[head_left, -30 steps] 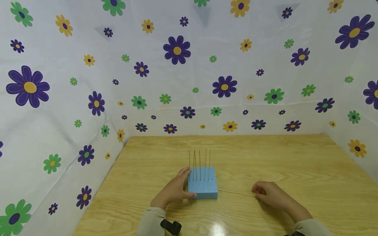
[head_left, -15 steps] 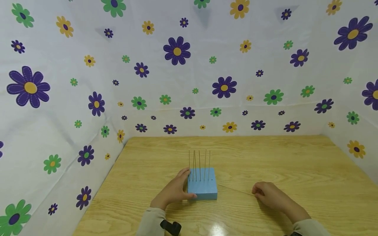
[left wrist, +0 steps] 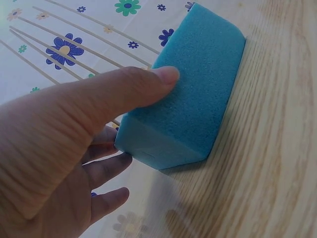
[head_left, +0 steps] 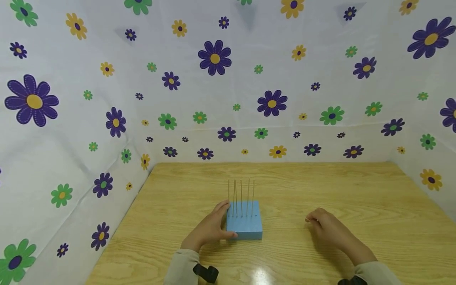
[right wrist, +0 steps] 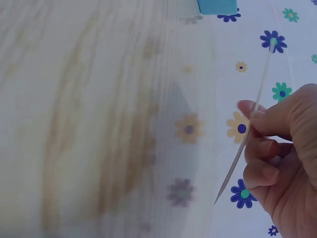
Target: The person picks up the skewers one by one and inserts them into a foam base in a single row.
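Observation:
On the table, a light-blue foam block point(head_left: 249, 227) bears several thin wooden skewers point(head_left: 241, 198) standing in a row, with a small dark hole point(head_left: 255, 215) at the row's right end. My left hand point(head_left: 209, 230) grips the block's left side, its thumb on the near face and its other fingers behind. Off to the right and apart from the block, my right hand point(head_left: 329, 229) pinches one loose skewer point(right wrist: 238, 152) between thumb and index finger. In the right wrist view that skewer stands tilted, its pointed end toward the bottom. The head view hardly shows it.
The wood-grain table point(head_left: 285, 182) has a white flower-printed cloth point(head_left: 235, 87) along its back and both sides. Bare tabletop separates the block from my right hand. Black straps point(head_left: 206, 273) sit at both wrists.
My right hand has lifted slightly and turned. Its skewer, which stretched left toward the block, has swung out of that line. The left hand and block have stayed put.

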Motion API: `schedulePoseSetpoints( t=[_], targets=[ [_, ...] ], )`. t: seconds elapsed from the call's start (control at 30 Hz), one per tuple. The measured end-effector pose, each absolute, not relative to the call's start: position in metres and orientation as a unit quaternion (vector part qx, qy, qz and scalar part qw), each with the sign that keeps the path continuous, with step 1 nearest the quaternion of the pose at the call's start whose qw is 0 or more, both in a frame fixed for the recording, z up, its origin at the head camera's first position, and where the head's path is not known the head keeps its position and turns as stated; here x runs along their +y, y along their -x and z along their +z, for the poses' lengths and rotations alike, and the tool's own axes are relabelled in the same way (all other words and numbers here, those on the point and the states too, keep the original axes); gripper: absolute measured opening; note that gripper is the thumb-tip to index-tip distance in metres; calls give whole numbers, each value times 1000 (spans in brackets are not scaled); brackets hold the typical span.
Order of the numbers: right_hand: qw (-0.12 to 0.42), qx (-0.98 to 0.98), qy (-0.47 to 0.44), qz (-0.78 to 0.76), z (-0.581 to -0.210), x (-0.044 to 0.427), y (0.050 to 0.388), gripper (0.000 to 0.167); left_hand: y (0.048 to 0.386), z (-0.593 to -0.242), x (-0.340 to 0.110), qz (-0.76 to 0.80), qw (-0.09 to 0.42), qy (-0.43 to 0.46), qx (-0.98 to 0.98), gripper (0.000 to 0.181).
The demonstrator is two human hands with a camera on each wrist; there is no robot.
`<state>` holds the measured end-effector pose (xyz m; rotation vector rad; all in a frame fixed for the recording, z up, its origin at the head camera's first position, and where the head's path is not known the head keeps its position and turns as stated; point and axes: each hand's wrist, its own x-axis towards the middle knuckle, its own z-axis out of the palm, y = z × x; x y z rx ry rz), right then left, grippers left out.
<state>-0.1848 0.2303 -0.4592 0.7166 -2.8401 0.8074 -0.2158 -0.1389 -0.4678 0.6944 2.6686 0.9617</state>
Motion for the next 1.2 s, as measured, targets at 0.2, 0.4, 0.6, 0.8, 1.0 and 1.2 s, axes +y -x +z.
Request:
schedulePoseSetpoints(
  t=[0.2,0.4,0.6,0.8,1.0,1.2],
  targets=[
    [166,-910,-233,299,-450,217,192,12,217,-468,-139,327,110,-235,908,98],
    [254,-878,-260,312,-442,205,200,18,217,-467,-139,326,105,-238,909,98],
    [274,-861,-274,328,-440,195,205,18,217,-467,-139,325,104,-241,909,97],
    [246,-857,-261,371,-437,188,205,4,217,-469,-139,326,106,-240,908,97],
    [223,-849,-253,406,-432,181,204,2,217,-468,-139,320,102,-241,910,97],
    [206,-841,-250,434,-429,171,206,7,216,-466,-138,321,104,-240,910,96]
  ],
)
